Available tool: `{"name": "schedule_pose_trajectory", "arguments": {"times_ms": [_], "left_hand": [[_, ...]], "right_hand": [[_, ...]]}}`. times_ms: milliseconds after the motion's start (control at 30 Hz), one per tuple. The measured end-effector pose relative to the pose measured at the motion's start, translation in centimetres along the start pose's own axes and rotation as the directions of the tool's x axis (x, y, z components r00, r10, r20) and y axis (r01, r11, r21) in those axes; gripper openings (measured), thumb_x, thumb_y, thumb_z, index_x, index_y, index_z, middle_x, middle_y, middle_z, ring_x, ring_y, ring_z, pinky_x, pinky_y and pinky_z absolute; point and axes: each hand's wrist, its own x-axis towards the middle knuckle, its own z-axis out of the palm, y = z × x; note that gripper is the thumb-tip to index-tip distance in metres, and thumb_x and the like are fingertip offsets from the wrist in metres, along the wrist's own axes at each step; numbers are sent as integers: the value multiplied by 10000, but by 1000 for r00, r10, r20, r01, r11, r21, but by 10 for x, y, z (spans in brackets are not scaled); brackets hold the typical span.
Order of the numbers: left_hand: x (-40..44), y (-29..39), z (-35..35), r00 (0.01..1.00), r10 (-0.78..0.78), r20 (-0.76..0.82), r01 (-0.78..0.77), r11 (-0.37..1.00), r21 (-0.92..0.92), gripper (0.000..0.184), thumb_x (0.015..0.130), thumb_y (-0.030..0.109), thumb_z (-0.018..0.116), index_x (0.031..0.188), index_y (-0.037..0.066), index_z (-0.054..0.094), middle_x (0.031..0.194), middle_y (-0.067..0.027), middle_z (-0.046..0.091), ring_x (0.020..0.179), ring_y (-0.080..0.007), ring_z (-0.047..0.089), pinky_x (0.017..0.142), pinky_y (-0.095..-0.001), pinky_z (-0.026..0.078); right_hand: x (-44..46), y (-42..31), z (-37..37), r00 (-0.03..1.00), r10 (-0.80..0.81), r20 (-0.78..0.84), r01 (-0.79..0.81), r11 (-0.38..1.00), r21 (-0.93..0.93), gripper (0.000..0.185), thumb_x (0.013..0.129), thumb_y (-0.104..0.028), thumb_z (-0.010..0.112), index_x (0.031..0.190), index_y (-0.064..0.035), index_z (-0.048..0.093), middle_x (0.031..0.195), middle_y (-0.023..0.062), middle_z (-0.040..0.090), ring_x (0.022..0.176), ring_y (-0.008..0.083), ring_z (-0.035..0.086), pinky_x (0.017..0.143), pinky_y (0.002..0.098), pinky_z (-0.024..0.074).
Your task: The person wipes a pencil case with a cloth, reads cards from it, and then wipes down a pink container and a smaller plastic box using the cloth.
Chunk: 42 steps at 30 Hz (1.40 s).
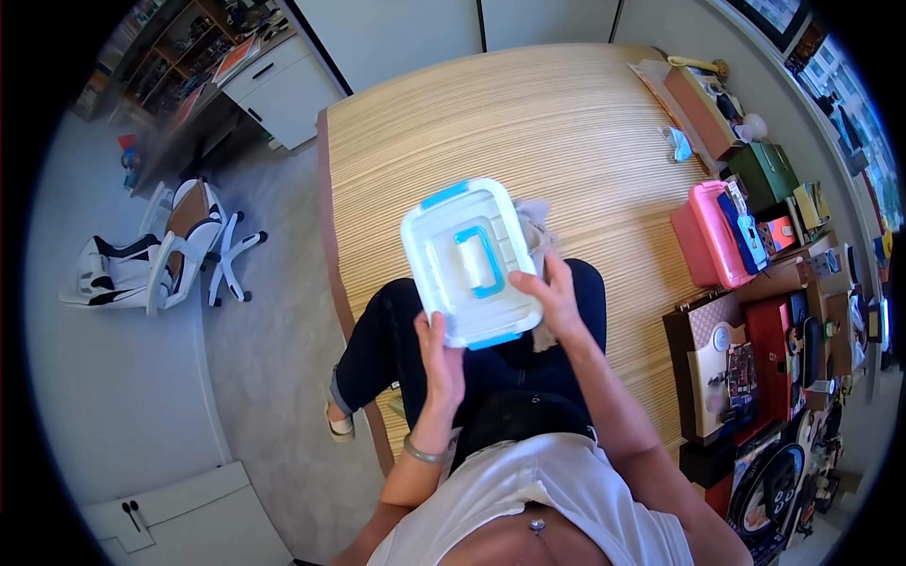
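A white storage box (444, 274) with a translucent lid, blue side latches and a blue handle is held up over the lap. My left hand (441, 366) grips its lower left corner, with the thumb along the edge. At the lower right side, my right hand (555, 300) has its thumb on the lid's rim and its other fingers partly behind. A crumpled grey-beige cloth (536, 229) shows beside the box's right edge, near my right hand. What lies under the box is hidden.
Around the lap is a bed-like surface with a striped bamboo mat (491, 113). Along its right edge stand a pink bin (698, 236), a green box (763, 174) and a brown case (703, 363). A blue mask (678, 144) lies near them. An office chair (179, 245) is at left.
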Motion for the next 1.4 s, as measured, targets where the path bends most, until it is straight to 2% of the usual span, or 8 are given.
{"name": "schedule_pose_trajectory", "arguments": {"times_ms": [167, 233, 333, 633, 733, 1033, 1300, 1400], "left_hand": [[29, 24, 2, 984, -160, 74, 168, 978, -127, 612, 972, 381, 555, 1415, -13, 402, 1343, -153, 542, 1226, -267, 535, 1037, -390, 425], [36, 18, 4, 990, -134, 51, 142, 964, -226, 594, 976, 382, 543, 1411, -1, 414, 1352, -147, 541, 1217, -281, 546, 1027, -403, 437], [42, 6, 4, 990, -137, 28, 138, 926, -353, 585, 966, 407, 535, 1419, 53, 429, 1356, -128, 547, 1229, -313, 535, 1042, -465, 422], [40, -20, 4, 964, -208, -167, 128, 911, -393, 577, 980, 481, 411, 1407, 94, 458, 1346, -117, 553, 1194, -319, 538, 1041, -447, 419], [25, -7, 18, 972, -186, -146, 117, 915, -387, 580, 970, 467, 439, 1416, 97, 446, 1340, -88, 561, 1190, -301, 542, 1048, -434, 410], [14, 22, 12, 993, -93, -68, 63, 932, -357, 563, 972, 354, 526, 1421, 35, 412, 1331, -129, 559, 1183, -283, 566, 1009, -415, 449], [6, 42, -72, 891, -397, 219, 358, 912, 199, 643, 871, 295, 644, 1383, -37, 442, 1262, -183, 605, 1113, -290, 618, 994, -372, 481], [1, 32, -73, 876, -391, 281, 331, 913, 237, 715, 832, 306, 700, 1397, -35, 425, 1305, -175, 578, 1163, -277, 588, 1016, -366, 463]], "right_hand": [[2, 7, 5, 989, 145, 10, -143, 984, -106, 411, 893, -213, 664, 1208, 40, 590, 1079, 94, 654, 946, 129, 601, 841, 262, 475], [12, 57, 0, 968, 45, -246, -45, 999, 5, 430, 1030, -289, 407, 1191, 74, 570, 1093, 144, 658, 995, 200, 594, 890, 333, 448], [-6, 56, 19, 881, -410, -236, 187, 761, -622, 416, 1033, -250, 323, 1219, 43, 553, 1191, 233, 584, 1094, 415, 503, 995, 429, 359], [-80, 91, 50, 897, -419, 136, 357, 509, -783, 526, 962, -126, 421, 1442, 65, 318, 1423, 257, 419, 1346, 430, 358, 1111, 552, 166], [-41, 63, 38, 880, -448, 156, 368, 437, -821, 529, 930, -117, 469, 1437, 1, 377, 1335, 242, 504, 1238, 399, 453, 1026, 525, 268], [-28, 59, 25, 834, -549, -56, 327, 573, -751, 388, 1003, -151, 364, 1339, 14, 465, 1339, 183, 530, 1320, 326, 436, 1156, 501, 174], [-21, 3, -1, 833, -382, 400, 553, 611, -567, 519, 887, -83, 454, 1395, 15, 418, 1396, 196, 467, 1362, 359, 378, 1179, 533, 141], [4, -25, 1, 899, -136, 416, 324, 846, -424, 435, 916, -209, 554, 1291, 8, 534, 1212, 159, 604, 1132, 264, 568, 1031, 376, 392]]}}
